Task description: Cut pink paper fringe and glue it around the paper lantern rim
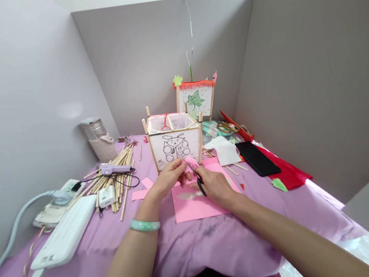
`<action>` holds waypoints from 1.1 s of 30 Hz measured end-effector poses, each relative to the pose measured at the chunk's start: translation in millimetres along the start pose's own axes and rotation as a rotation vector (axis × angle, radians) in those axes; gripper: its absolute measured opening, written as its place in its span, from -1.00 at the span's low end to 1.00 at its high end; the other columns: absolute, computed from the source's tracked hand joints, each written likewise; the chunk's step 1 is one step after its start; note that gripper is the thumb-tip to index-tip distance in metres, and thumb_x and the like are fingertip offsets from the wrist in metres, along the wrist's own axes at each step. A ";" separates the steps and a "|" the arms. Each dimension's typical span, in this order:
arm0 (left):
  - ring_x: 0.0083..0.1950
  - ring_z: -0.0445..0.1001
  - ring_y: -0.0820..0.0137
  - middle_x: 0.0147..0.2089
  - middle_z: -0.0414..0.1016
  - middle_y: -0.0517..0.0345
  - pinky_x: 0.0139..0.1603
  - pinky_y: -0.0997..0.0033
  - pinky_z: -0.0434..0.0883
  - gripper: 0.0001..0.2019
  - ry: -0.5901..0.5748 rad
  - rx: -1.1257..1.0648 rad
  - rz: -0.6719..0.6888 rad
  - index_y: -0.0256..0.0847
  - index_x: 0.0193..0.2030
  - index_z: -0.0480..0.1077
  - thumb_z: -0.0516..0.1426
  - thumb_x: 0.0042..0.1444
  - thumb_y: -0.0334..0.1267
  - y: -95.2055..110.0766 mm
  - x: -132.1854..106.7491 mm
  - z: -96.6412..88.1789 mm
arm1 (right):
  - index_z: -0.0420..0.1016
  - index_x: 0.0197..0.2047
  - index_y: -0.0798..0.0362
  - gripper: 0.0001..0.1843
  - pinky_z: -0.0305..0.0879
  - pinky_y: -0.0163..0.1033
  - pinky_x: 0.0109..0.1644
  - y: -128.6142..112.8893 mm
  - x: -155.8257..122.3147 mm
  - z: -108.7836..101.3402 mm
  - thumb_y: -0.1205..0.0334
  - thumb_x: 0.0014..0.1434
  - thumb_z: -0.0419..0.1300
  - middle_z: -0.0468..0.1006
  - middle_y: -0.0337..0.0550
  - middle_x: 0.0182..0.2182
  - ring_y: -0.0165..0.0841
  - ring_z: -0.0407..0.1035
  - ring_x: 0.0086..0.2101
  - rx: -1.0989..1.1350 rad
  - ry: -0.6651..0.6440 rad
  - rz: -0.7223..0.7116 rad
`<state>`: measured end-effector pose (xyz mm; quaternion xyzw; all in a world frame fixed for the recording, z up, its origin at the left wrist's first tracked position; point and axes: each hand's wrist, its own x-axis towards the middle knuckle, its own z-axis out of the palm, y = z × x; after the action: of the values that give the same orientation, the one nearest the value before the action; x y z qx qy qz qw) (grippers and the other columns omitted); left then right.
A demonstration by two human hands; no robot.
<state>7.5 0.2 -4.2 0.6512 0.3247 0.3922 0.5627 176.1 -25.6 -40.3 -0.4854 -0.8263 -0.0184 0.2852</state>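
My left hand (169,177) pinches a small pink paper piece (191,162) just in front of a square stick-and-paper lantern (175,144) with a rabbit drawing. My right hand (214,185) is closed round black-handled scissors (197,180), whose blades reach up to the pink piece. Both hands hover over a pink paper sheet (194,204) with a cut-out hole, lying on the purple cloth (193,243). A green bangle (145,225) is on my left wrist.
A second lantern (196,99) with a green leaf stands behind. Wooden sticks (117,176), a glue gun (114,169), a power strip (65,237) and a jar (95,128) lie left. A black phone (256,157), red paper (286,172) and white paper (224,148) lie right. Grey partitions enclose the table.
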 end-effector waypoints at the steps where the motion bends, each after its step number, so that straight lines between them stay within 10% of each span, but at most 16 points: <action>1: -0.63 0.30 0.56 -0.51 0.43 0.17 -0.59 0.52 0.25 -0.75 0.000 0.000 0.001 -0.27 -0.37 0.24 0.05 0.15 -0.09 0.1 0.1 0.1 | 0.29 -0.03 0.07 -0.63 0.17 -0.32 -0.41 0.2 0.1 0.1 0.06 0.16 0.16 0.52 -0.12 -0.29 -0.31 0.44 -0.35 -0.001 -0.003 0.005; 33: -0.64 0.30 0.55 -0.53 0.42 0.21 -0.62 0.54 0.24 -0.72 0.121 -0.019 0.018 -0.26 -0.36 0.26 0.08 0.09 -0.04 0.7 1.6 -0.4 | 0.29 -0.05 0.05 -0.60 0.11 -0.32 -0.36 1.5 -1.2 -3.2 -0.01 0.14 0.15 0.51 -0.14 -0.26 -0.32 0.41 -0.32 0.024 -0.042 0.011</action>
<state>7.9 1.6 -3.2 0.6238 0.3487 0.4391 0.5445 179.2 -26.8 -38.6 -0.4868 -0.8295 0.0035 0.2738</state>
